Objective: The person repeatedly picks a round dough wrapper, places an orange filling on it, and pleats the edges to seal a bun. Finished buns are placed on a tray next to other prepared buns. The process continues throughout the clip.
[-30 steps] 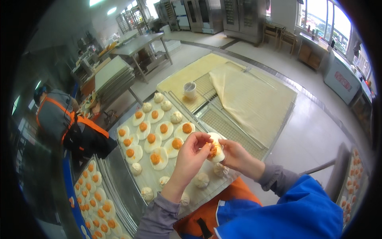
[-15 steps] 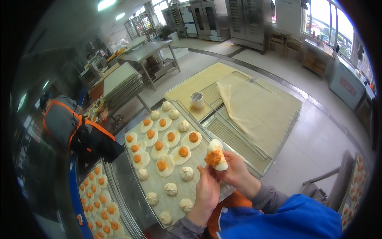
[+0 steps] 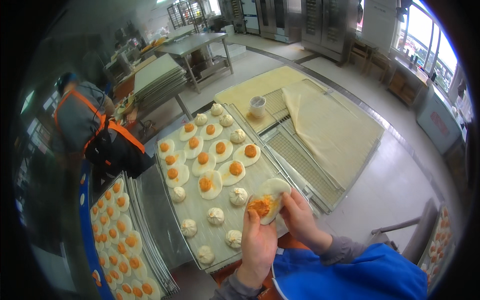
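A round white dough wrapper [image 3: 276, 189] with orange filling [image 3: 260, 206] spread over one side is held up in front of me. My left hand [image 3: 258, 242] cups it from below, the thumb by the filling. My right hand [image 3: 303, 219] pinches its right edge between thumb and fingers. Beneath and beyond my hands lies a lined tray [image 3: 200, 227]. On it are several flat wrappers, each topped with an orange ball of filling [image 3: 235, 168]. Several pleated, closed buns [image 3: 215, 216] sit along its near part and far end.
A second tray [image 3: 131, 215] of filled wrappers lies at the lower left, another [image 3: 440, 235] at the far right. Wire racks with a cloth [image 3: 335, 135] and a white cup [image 3: 257, 106] lie beyond. A person in orange straps [image 3: 95, 120] stands at the left.
The wrapper, folded narrow before, is now opened out wider and tilted, with its filling toward my left thumb. My right hand has shifted to its edge. The view has shifted slightly.
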The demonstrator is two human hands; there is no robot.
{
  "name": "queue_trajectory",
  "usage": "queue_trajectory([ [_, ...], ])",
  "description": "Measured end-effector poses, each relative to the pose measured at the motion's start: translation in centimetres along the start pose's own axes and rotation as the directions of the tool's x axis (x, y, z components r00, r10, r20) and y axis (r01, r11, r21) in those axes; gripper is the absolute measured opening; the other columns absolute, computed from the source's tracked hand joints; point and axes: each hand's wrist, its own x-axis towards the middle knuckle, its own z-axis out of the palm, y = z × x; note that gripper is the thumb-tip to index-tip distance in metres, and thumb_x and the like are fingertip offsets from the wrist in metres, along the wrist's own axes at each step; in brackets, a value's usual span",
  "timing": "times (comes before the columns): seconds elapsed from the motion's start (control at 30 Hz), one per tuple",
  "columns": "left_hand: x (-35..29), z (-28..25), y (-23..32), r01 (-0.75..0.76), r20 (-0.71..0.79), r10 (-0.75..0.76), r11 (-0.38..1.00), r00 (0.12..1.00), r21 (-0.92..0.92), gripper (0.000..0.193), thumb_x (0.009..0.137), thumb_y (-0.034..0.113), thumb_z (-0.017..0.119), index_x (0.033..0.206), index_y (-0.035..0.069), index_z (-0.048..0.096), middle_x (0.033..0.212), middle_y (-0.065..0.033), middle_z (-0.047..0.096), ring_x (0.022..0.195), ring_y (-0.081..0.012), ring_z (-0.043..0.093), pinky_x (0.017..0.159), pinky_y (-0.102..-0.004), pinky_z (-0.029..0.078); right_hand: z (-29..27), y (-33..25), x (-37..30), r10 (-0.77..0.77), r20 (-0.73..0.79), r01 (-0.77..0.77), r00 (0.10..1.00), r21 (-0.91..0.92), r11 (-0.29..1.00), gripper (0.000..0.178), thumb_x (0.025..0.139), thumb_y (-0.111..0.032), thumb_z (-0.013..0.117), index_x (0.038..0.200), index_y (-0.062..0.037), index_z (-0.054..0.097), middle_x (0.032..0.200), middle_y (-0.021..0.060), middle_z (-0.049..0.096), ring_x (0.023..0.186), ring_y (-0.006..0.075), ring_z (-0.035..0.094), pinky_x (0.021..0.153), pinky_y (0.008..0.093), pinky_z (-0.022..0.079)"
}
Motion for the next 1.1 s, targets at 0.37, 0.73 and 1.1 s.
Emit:
queue_trajectory([
  [0.37, -4.8, -1.8, 3.2, -0.078, -0.001, 0.080, 0.974, 0.997, 0.213, 0.067, 0.098, 0.023, 0.073, 0.153, 0.005, 0.039, 0.156, -0.0136, 0.045, 0.144, -0.0283, 0.045, 0.122, -0.0461, 0.035, 0.7, -1.0, -3.2, 0.251, 0.138, -0.249, 0.958, -0.036, 0.968, 0.036, 0.099, -0.013, 0.071, 0.131, 0.0001, 0.064, 0.116, 0.0048, 0.069, 0.104, 0.0127, 0.065, 0.090, 0.0288, 0.055],
  [0.73, -10.2, -6.8, 2.5, 0.222, -0.250, -0.182, 0.965, 0.951, 0.138, 0.052, 0.111, 0.031, 0.048, 0.152, 0.002, 0.037, 0.146, -0.0169, 0.053, 0.134, -0.0298, 0.054, 0.113, -0.0477, 0.045, -1.1, 0.0, -5.0, 0.148, 0.423, 0.213, 0.894, -0.692, 0.689, 0.021, 0.094, -0.012, 0.076, 0.113, -0.0025, 0.072, 0.092, 0.0043, 0.069, 0.083, 0.0108, 0.064, 0.075, 0.0276, 0.052],
  [1.1, -13.6, -10.2, 0.7, 0.188, -0.200, -0.067, 0.712, 0.977, 0.677, 0.032, 0.101, 0.004, 0.065, 0.130, -0.001, 0.056, 0.119, -0.0100, 0.066, 0.107, -0.0161, 0.065, 0.095, -0.0296, 0.053, -2.4, 1.6, -6.3, 0.377, 0.471, 0.139, 0.798, -0.751, 0.645, 0.021, 0.091, -0.013, 0.077, 0.108, -0.0016, 0.072, 0.095, 0.0110, 0.072, 0.088, 0.0226, 0.070, 0.077, 0.0325, 0.056],
])
